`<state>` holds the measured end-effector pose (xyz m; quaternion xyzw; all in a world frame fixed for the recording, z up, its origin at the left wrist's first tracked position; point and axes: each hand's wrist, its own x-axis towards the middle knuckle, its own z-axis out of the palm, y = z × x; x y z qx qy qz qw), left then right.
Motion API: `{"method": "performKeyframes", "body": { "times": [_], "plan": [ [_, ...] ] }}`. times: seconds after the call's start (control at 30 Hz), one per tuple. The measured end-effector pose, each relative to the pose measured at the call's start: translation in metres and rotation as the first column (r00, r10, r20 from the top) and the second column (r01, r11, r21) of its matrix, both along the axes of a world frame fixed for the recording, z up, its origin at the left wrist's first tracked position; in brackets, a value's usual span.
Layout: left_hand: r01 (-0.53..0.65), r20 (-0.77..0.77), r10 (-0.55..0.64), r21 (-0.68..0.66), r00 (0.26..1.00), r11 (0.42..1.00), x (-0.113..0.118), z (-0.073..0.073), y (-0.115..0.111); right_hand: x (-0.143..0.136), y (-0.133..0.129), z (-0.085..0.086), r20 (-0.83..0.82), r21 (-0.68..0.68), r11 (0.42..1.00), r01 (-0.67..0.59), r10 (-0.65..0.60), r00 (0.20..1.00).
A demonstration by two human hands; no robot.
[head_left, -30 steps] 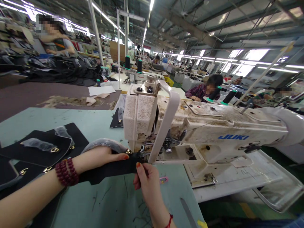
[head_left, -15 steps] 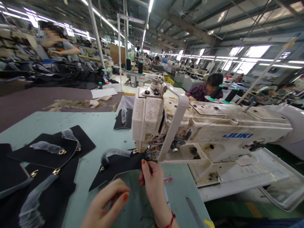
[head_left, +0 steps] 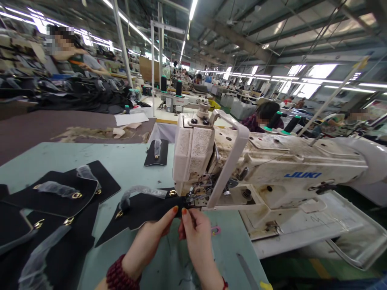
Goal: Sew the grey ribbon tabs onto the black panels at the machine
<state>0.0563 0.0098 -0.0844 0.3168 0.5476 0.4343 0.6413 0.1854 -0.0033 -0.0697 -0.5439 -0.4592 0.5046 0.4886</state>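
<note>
A black panel [head_left: 143,211] lies under the needle area of a white sewing machine [head_left: 195,149]. Its plastic-wrapped handle [head_left: 145,190] is joined by gold-coloured rings. My right hand [head_left: 197,231] pinches the panel's near edge right beside the presser foot, thumb on top. Just left of it, my left hand [head_left: 148,239] also grips that edge, its thumb lying over the black material and its other fingers hidden beneath. The two thumb tips almost meet. The stitching point itself is partly covered by machine parts.
Several more black panels [head_left: 54,201] with wrapped handles overlap at left, and one small panel [head_left: 156,153] lies behind. A pink clip [head_left: 215,230] and a metal blade [head_left: 246,268] rest at right on the green tabletop [head_left: 121,155]. Co-workers sit beyond.
My left hand has moved forward and right from above the tabletop and taken hold of the panel's edge. The panel's left end has shifted left and toward me.
</note>
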Motion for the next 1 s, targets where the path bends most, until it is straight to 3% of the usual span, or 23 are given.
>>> {"method": "performKeyframes", "body": {
  "times": [0.3,0.47,0.77,0.93,1.0],
  "plan": [
    [0.021,-0.079,-0.017,0.048,0.997,0.999,0.005,-0.001,0.001,0.004,-0.001,0.006,-0.103,-0.068,0.997,-0.024,0.017,0.995],
    [-0.016,-0.011,0.017,0.056,1.0,0.998,0.008,0.004,0.012,0.001,0.006,0.006,-0.06,-0.071,0.997,0.012,-0.016,0.998],
    [-0.013,0.098,0.013,0.008,0.995,1.0,0.006,-0.006,0.019,-0.005,0.005,-0.001,0.012,-0.039,0.997,0.068,-0.067,0.998],
    [-0.014,0.139,0.01,0.023,0.99,1.0,0.011,0.004,0.02,0.019,-0.014,0.01,-0.016,-0.069,0.998,-0.01,0.009,1.0],
    [0.018,0.157,-0.027,0.056,0.987,0.998,0.012,0.01,0.019,0.041,-0.027,0.021,0.039,-0.054,0.998,0.032,-0.03,0.999]
  ]
}}
